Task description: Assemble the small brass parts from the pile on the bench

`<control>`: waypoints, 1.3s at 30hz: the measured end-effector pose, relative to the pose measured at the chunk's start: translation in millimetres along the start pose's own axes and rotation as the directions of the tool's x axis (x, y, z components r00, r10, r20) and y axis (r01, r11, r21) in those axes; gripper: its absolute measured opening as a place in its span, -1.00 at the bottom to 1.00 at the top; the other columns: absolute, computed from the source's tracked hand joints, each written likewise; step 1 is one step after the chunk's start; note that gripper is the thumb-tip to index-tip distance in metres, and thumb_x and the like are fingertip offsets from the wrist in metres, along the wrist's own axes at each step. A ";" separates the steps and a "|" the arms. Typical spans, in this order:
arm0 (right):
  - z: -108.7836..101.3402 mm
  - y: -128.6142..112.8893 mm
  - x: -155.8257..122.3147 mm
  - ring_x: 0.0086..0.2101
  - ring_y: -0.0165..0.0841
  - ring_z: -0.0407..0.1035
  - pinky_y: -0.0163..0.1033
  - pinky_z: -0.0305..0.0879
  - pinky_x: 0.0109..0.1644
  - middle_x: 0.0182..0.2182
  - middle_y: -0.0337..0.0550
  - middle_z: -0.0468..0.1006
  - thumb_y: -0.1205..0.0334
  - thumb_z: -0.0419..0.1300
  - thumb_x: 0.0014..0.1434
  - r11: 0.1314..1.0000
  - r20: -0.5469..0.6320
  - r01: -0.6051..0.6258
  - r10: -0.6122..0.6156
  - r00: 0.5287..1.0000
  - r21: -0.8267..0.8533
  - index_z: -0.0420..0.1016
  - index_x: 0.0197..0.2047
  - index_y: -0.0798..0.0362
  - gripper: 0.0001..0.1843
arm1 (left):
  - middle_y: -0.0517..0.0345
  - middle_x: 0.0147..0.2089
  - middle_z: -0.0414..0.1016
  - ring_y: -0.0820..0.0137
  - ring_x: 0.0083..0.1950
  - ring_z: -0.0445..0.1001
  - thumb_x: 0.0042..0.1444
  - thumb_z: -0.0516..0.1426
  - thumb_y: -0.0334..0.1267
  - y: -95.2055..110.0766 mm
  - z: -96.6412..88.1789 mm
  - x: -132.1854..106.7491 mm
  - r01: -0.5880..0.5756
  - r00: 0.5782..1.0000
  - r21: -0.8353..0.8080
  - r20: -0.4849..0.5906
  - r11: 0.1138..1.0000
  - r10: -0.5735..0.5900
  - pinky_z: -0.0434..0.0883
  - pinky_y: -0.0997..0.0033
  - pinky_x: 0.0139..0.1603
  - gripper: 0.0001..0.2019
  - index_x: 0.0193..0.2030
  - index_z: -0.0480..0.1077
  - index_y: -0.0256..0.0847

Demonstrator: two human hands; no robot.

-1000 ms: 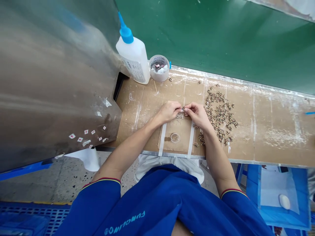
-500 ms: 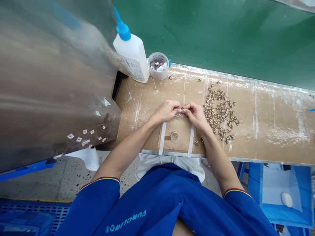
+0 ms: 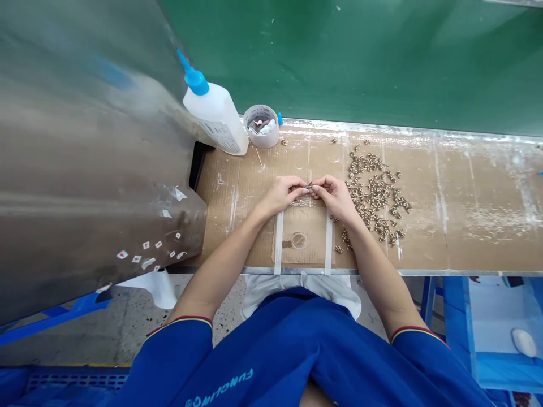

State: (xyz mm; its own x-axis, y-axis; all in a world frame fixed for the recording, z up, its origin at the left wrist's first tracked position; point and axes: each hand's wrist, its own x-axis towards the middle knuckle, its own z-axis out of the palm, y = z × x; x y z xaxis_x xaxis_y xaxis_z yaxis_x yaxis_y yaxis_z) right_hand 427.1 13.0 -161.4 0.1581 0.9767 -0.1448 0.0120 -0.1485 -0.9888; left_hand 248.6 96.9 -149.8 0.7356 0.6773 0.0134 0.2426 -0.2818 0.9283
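My left hand [image 3: 285, 193] and my right hand [image 3: 336, 196] meet over the cardboard-covered bench [image 3: 445, 215], fingertips pinched together on one tiny metal part [image 3: 309, 186] between them. Several small brass-coloured parts [image 3: 375, 195] lie scattered just right of my right hand. Below the hands a small clear round lid [image 3: 299, 240] sits on a cardboard patch held down by two white tape strips [image 3: 279, 243].
A white squeeze bottle with a blue nozzle [image 3: 214, 116] leans at the back left, beside a small round cup of scraps [image 3: 262, 125]. A large metal panel [image 3: 85, 158] stands on the left. A green wall [image 3: 360, 62] rises behind the bench. A blue tray [image 3: 500, 333] sits lower right.
The hands stay pinched together on the small part in all three frames. The view has shifted a little, so the bottle and cup appear further left.
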 end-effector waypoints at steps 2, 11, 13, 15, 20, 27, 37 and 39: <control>0.5 0.3 0.5 -0.40 -0.37 0.45 -0.18 0.48 -0.20 -0.46 -0.24 0.56 -0.14 0.43 0.07 1.000 -0.004 0.007 -0.007 1.000 -0.010 0.48 -0.32 -0.01 -0.61 | 0.11 -0.29 0.61 0.42 -0.25 0.50 0.26 0.20 -0.33 -1.3 1.1 0.4 -0.015 0.999 0.020 -0.028 1.000 0.016 0.38 0.43 -0.17 -0.87 -0.26 0.58 -0.28; -0.7 -2.6 -0.2 -0.38 -0.35 0.40 -0.21 0.35 -0.24 -0.43 -0.20 0.57 0.03 0.36 0.13 0.983 0.074 0.050 -0.037 0.997 -0.177 0.49 -0.36 0.03 -0.75 | 0.19 -0.43 0.49 0.44 -0.35 0.39 0.18 0.19 -0.37 -10.0 5.9 1.5 -0.083 0.996 0.098 -0.021 0.992 0.085 0.29 0.43 -0.24 -0.83 -0.45 0.45 -0.27; 0.9 -2.0 -0.5 -0.37 -0.34 0.40 -0.21 0.35 -0.21 -0.42 -0.20 0.57 0.08 0.32 0.13 0.980 0.083 0.057 -0.042 0.996 -0.192 0.48 -0.37 0.02 -0.79 | 0.19 -0.44 0.47 0.44 -0.36 0.38 0.17 0.19 -0.36 -12.0 5.9 1.3 -0.092 0.995 0.109 -0.019 0.990 0.095 0.28 0.43 -0.25 -0.83 -0.46 0.43 -0.26; 3.4 -1.1 -0.8 -0.37 -0.33 0.40 -0.20 0.35 -0.20 -0.43 -0.20 0.57 0.09 0.30 0.12 0.978 0.075 0.066 -0.052 0.996 -0.197 0.47 -0.38 0.01 -0.81 | 0.19 -0.45 0.46 0.43 -0.37 0.36 0.16 0.18 -0.35 -12.2 5.6 1.0 -0.085 0.996 0.115 -0.028 0.990 0.089 0.27 0.43 -0.25 -0.82 -0.48 0.41 -0.25; 8.9 -1.1 -0.6 -0.38 -0.32 0.39 -0.19 0.33 -0.21 -0.45 -0.22 0.55 0.01 0.33 0.08 0.993 0.037 0.020 -0.016 0.999 -0.115 0.42 -0.40 -0.02 -0.74 | 0.20 -0.48 0.44 0.44 -0.39 0.35 0.15 0.17 -0.35 -3.6 3.4 -0.7 -0.032 0.999 0.080 -0.025 0.996 0.034 0.28 0.44 -0.26 -0.81 -0.49 0.41 -0.25; 8.3 -11.5 0.1 -0.44 -0.33 0.36 -0.17 0.36 -0.27 -0.47 -0.21 0.54 -0.16 0.36 0.05 0.995 0.057 0.084 -0.082 0.995 -0.045 0.44 -0.37 -0.01 -0.61 | 0.21 -0.49 0.42 0.46 -0.46 0.29 0.20 0.17 -0.18 8.8 -2.2 -4.4 0.045 0.999 -0.012 0.003 0.999 -0.045 0.25 0.45 -0.33 -0.79 -0.34 0.52 -0.28; 8.3 -10.5 1.1 -0.48 -0.37 0.28 -0.20 0.31 -0.30 -0.52 -0.27 0.47 -0.27 0.33 0.03 0.997 0.064 0.071 -0.068 0.996 -0.044 0.39 -0.38 -0.02 -0.53 | 0.23 -0.52 0.39 0.48 -0.45 0.27 0.21 0.15 -0.22 9.7 2.4 -3.3 0.060 0.998 -0.015 -0.026 0.998 -0.060 0.22 0.49 -0.35 -0.77 -0.42 0.48 -0.28; 7.6 -10.7 0.7 -0.47 -0.36 0.28 -0.20 0.30 -0.29 -0.50 -0.26 0.49 -0.22 0.35 0.01 0.996 0.073 0.068 -0.064 0.995 -0.056 0.41 -0.39 -0.02 -0.56 | 0.24 -0.53 0.38 0.47 -0.44 0.27 0.20 0.15 -0.24 9.3 2.7 -3.7 0.058 0.998 0.003 -0.021 0.998 -0.058 0.22 0.48 -0.34 -0.77 -0.46 0.45 -0.28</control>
State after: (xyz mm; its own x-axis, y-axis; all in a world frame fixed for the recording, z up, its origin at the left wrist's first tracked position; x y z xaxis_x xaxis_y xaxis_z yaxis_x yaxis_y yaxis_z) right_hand 419.5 16.5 -151.1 0.0843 0.9929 -0.0837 0.0777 -0.0903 -0.9929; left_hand 249.9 89.9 -142.2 0.7069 0.7065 -0.0330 0.2872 -0.2441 0.9262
